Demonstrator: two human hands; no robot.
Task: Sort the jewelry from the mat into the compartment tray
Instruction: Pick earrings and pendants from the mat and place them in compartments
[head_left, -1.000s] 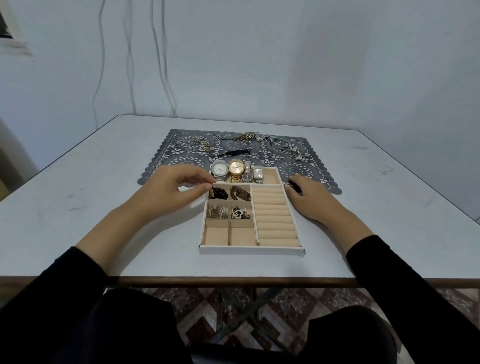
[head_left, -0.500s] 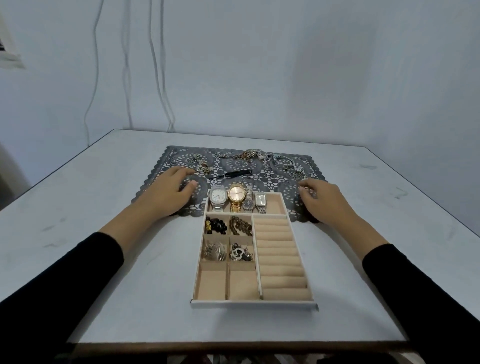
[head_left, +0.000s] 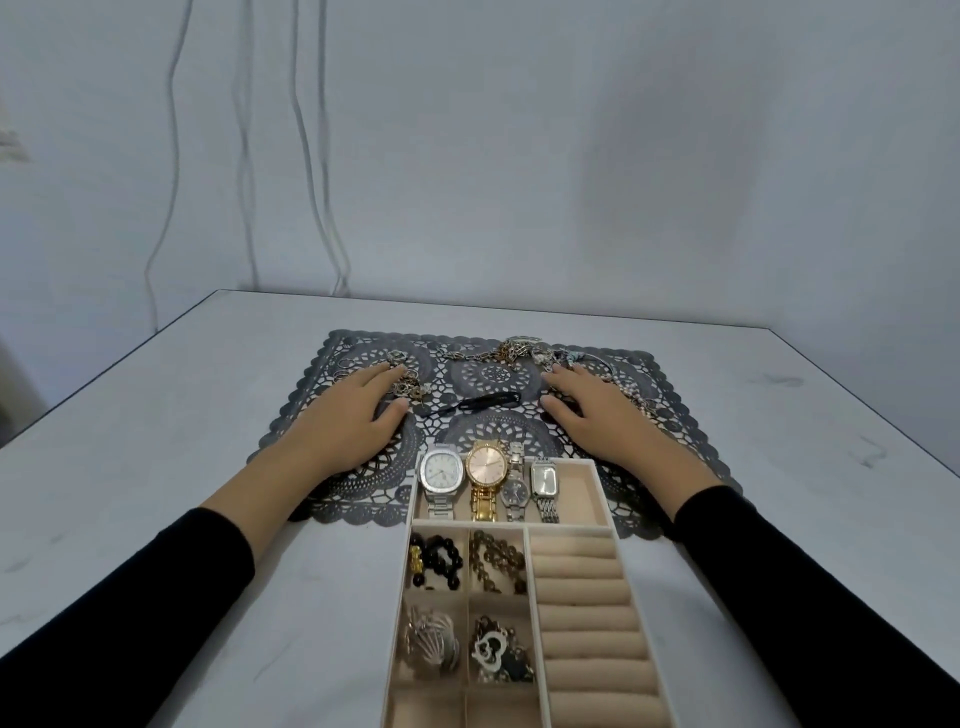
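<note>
**Pale grey marbled tabletop** (head_left: 156, 467) meeting a plain grey wall (head_left: 571, 156) behind the mat. Thin white cables (head_left: 306, 156) hang down the wall above the mat's left end. The dark grey lace-pattern mat (head_left: 478, 374) lies flat on the table.

On the mat's left half, the left hand (head_left: 353, 415) rests palm down with its fingers straight and close together. Its fingertips are at a cluster of small metal rings (head_left: 410, 388), and it grips nothing.

At the mat's middle lies a black cord (head_left: 483, 402). Toward the mat's far edge is a tangle of gold and silver chains (head_left: 511, 348).

The beige compartment tray (head_left: 569, 526) overlaps the mat's near edge. Its far compartment holds four wristwatches (head_left: 487, 467). The small compartments nearer the viewer hold bead bracelets (head_left: 436, 564) and pendants (head_left: 488, 649).

On the mat's right half, the right hand (head_left: 597, 415) lies palm down, fingers extended and slightly spread toward thin silver bangles (head_left: 597, 357). It holds nothing.

Half a second earlier both hands sat at the mat's near edge. Each now reaches further across the mat, among the loose jewelry.
</note>
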